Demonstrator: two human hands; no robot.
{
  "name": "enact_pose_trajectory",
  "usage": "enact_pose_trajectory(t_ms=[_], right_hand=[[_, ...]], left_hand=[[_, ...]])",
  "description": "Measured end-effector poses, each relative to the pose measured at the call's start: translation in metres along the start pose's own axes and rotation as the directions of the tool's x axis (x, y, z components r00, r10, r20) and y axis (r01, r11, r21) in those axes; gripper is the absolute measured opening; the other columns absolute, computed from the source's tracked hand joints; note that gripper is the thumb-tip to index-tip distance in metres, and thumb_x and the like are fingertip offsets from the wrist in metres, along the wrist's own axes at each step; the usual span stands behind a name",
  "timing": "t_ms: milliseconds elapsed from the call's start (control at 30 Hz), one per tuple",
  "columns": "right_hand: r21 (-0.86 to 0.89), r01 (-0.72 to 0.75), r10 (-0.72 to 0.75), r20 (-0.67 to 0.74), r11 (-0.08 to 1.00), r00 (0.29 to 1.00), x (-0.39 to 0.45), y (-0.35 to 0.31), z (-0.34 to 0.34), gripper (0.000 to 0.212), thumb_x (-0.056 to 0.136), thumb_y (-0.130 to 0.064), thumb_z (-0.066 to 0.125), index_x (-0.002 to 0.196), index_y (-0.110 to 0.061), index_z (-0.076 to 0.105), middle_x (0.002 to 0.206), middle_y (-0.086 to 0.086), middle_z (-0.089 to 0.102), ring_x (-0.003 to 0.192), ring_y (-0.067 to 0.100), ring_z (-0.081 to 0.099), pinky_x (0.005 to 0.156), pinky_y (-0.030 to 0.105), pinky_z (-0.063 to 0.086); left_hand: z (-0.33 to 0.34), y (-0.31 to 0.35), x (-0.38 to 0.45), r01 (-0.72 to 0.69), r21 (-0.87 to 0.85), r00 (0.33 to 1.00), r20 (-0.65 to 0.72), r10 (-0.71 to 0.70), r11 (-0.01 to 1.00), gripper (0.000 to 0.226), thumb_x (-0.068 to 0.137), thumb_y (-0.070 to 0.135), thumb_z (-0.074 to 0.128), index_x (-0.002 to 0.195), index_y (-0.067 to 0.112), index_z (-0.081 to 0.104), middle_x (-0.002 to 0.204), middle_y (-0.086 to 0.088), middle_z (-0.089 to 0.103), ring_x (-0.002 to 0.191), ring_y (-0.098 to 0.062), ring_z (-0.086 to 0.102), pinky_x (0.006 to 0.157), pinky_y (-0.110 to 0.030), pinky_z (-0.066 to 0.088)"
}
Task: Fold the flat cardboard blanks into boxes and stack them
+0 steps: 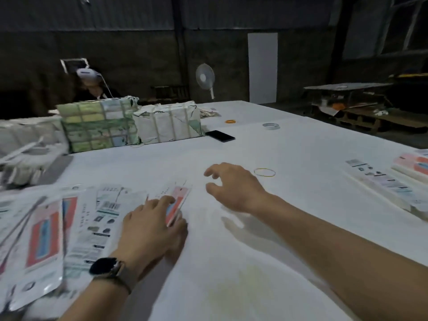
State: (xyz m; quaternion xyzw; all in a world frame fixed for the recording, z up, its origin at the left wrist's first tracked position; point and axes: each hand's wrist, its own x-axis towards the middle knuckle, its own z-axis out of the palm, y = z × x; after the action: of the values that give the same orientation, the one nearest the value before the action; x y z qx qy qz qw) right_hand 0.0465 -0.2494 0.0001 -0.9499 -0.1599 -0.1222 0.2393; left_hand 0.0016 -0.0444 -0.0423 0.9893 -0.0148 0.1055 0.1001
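The wide white table (266, 262) carries a fanned pile of flat printed cardboard blanks (69, 228) at its left. The left hand (150, 225) pinches one pink-and-white blank (177, 205) beside that pile. Right of it, the right hand (234, 186) hovers, fingers spread, empty.

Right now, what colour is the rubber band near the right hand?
Yellow. The rubber band lies on the white table, seen from the head view.
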Motion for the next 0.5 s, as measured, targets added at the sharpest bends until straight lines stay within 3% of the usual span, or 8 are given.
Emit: enact_pose_trajectory(t_ms=[100, 167, 267, 367, 433, 500], right_hand=[[0.122, 0.028, -0.028, -0.002, 0.992, 1.000, 0.007, -0.029, 0.031, 0.031, 0.091, -0.039, 0.055, 0.121, -0.032, 0.062, 0.118, -0.009, 0.064, 0.106, 0.016, 0.058, 0.089, 0.034, 0.047], [0.200, 0.015, 0.000, -0.076, 0.980, 0.997, 0.002, -0.032, 0.051, 0.026, 0.092, -0.035, 0.056, 0.115, -0.030, 0.066, 0.110, -0.009, 0.067, 0.097, 0.014, 0.060, 0.087, 0.034, 0.050], [0.308, 0.042, 0.011, -0.170, 0.950, 0.985, 0.000, -0.022, 0.070, 0.019, 0.092, -0.027, 0.060, 0.110, -0.027, 0.067, 0.100, -0.010, 0.067, 0.083, 0.007, 0.059, 0.078, 0.024, 0.050], [0.622, -0.013, 0.161, -0.182, 0.783, 0.970, 0.002, -0.015, 0.071, 0.019, 0.096, -0.023, 0.059, 0.111, -0.034, 0.058, 0.093, -0.014, 0.062, 0.077, 0.002, 0.060, 0.062, 0.013, 0.045], [0.785, -0.085, 0.238, -0.081, 0.613, 0.968, 0.002, -0.018, 0.070, 0.024, 0.098, -0.030, 0.057, 0.120, -0.039, 0.051, 0.100, -0.010, 0.060, 0.087, 0.009, 0.063, 0.062, 0.022, 0.048], [0.859, -0.128, 0.235, 0.009, 0.496, 0.972, -0.001, -0.023, 0.065, 0.032, 0.101, -0.038, 0.052, 0.131, -0.043, 0.044, 0.110, -0.006, 0.061, 0.095, 0.014, 0.065, 0.063, 0.027, 0.054]], left_hand=[[-0.001, -0.005, 0.002, -0.017, -0.060, 1.000, -0.020, 0.016, 0.998, 0.050, 0.096, 0.052, 0.050, 0.142, 0.035, 0.040, 0.137, -0.001, 0.055, 0.113, -0.027, 0.059, 0.094, -0.039, 0.048], [-0.002, -0.007, 0.003, -0.042, -0.071, 0.998, -0.053, 0.038, 0.997, 0.046, 0.094, 0.048, 0.055, 0.137, 0.035, 0.044, 0.131, -0.001, 0.056, 0.108, -0.030, 0.061, 0.089, -0.041, 0.051], [-0.002, -0.007, 0.005, -0.053, -0.059, 0.992, -0.121, 0.045, 0.997, 0.044, 0.091, 0.052, 0.058, 0.131, 0.037, 0.052, 0.130, 0.004, 0.057, 0.105, -0.026, 0.060, 0.088, -0.041, 0.053], [-0.002, -0.008, 0.007, -0.072, -0.255, 0.974, -0.224, 0.014, 0.964, 0.047, 0.084, 0.051, 0.068, 0.126, 0.033, 0.060, 0.127, 0.007, 0.057, 0.104, -0.016, 0.058, 0.084, -0.029, 0.052], [-0.006, -0.007, 0.008, -0.107, -0.430, 0.950, -0.311, -0.035, 0.897, 0.049, 0.078, 0.043, 0.075, 0.125, 0.032, 0.062, 0.124, 0.008, 0.055, 0.103, -0.008, 0.056, 0.078, -0.012, 0.043], [-0.011, -0.001, 0.005, -0.152, -0.628, 0.936, -0.339, -0.093, 0.763, 0.048, 0.074, 0.044, 0.077, 0.119, 0.038, 0.063, 0.120, 0.011, 0.055, 0.101, 0.002, 0.058, 0.075, -0.003, 0.042]])
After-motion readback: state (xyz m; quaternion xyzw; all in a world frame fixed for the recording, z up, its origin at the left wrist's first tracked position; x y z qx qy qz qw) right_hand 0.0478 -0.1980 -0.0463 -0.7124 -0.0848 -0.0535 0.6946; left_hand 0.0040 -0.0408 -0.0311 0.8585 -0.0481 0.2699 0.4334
